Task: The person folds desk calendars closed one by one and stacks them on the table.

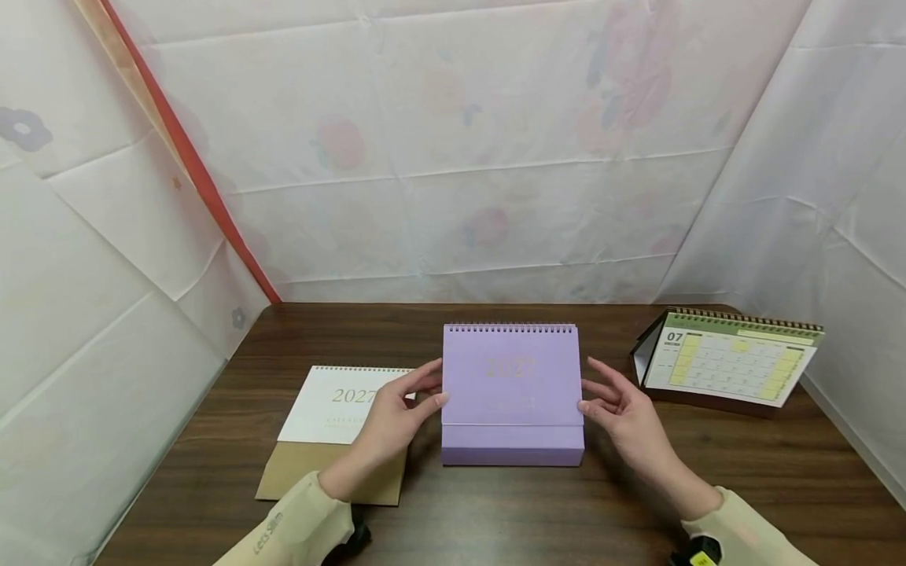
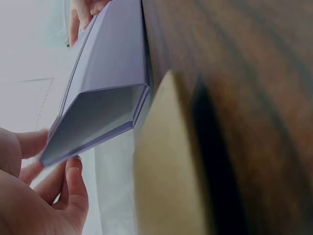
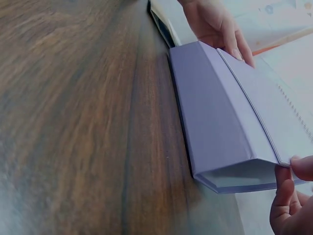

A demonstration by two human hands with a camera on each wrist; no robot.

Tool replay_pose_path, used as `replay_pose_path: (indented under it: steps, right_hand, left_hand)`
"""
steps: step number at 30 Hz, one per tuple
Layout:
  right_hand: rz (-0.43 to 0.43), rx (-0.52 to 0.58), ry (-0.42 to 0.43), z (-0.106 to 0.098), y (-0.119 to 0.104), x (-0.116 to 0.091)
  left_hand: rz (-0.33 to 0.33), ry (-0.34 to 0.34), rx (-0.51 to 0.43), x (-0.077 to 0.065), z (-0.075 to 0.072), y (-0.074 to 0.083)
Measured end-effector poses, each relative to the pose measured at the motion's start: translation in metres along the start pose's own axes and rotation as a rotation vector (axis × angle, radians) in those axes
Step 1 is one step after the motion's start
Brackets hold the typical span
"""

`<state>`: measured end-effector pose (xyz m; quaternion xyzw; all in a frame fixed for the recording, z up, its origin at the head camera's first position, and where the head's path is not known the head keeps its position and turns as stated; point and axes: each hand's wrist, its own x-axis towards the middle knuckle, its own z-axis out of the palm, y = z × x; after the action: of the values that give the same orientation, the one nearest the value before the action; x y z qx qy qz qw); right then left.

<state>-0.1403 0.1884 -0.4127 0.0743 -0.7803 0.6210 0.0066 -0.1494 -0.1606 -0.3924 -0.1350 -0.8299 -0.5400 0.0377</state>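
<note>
A purple desk calendar (image 1: 511,377) with "2027" on its cover and a spiral binding on top stands propped on the table. My left hand (image 1: 398,417) holds its left edge, the thumb on the front side and the fingers behind. At the opposite edge my right hand (image 1: 630,420) does the same, thumb against the cover. In the left wrist view, the hollow end of the calendar's stand (image 2: 95,122) faces the left hand (image 2: 44,196). The right wrist view shows the right hand's thumb and fingers (image 3: 283,193) at the cover's edge.
Left of the purple calendar, a white 2027 calendar (image 1: 318,417) on a tan stand (image 1: 300,472) lies partly beneath my left forearm. Back right stands a green and white calendar (image 1: 736,358) showing month 07. White cloth (image 1: 453,196) surrounds the dark wooden table (image 1: 495,519).
</note>
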Motion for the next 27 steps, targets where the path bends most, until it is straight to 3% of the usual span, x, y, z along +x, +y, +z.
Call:
replay_pose_path:
  steps: [9, 15, 19, 27]
  right_hand:
    - [0.097, -0.056, -0.053, 0.002, 0.005, 0.000]
    - [0.187, -0.085, -0.099, 0.003, 0.009, 0.000]
    - [0.221, -0.098, -0.122, 0.004, 0.011, -0.001]
    - [0.256, -0.092, -0.175, 0.006, 0.016, -0.001]
  left_hand:
    - [-0.048, -0.025, 0.049, -0.002, 0.007, -0.006]
    - [-0.117, -0.099, 0.095, -0.002, 0.008, -0.008]
    - [-0.161, -0.146, 0.121, -0.002, 0.008, -0.010]
    - [-0.214, -0.170, 0.134, 0.001, 0.010, -0.014]
